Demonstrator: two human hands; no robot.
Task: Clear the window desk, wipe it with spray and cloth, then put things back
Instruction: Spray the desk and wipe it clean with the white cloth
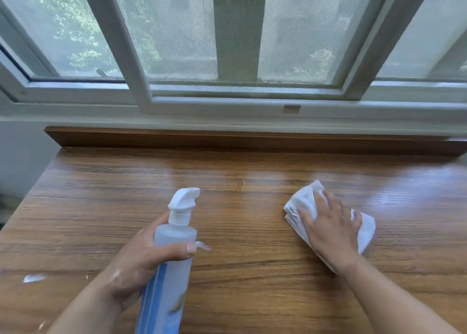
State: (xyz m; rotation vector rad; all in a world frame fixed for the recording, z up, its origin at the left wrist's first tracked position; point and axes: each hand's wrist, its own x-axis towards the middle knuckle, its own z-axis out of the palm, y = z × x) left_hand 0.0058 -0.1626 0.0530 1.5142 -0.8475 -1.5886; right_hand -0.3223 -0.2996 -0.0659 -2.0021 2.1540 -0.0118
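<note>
Your left hand [141, 260] grasps the one spray bottle [171, 253] at lower centre, your right hand [328, 227] presses flat-fingered on the one white cloth [303, 199] at right of the one wooden desk [240, 232].

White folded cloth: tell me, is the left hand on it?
No, the right hand presses the white folded cloth; the left hand grips the blue-labelled spray bottle.
</note>
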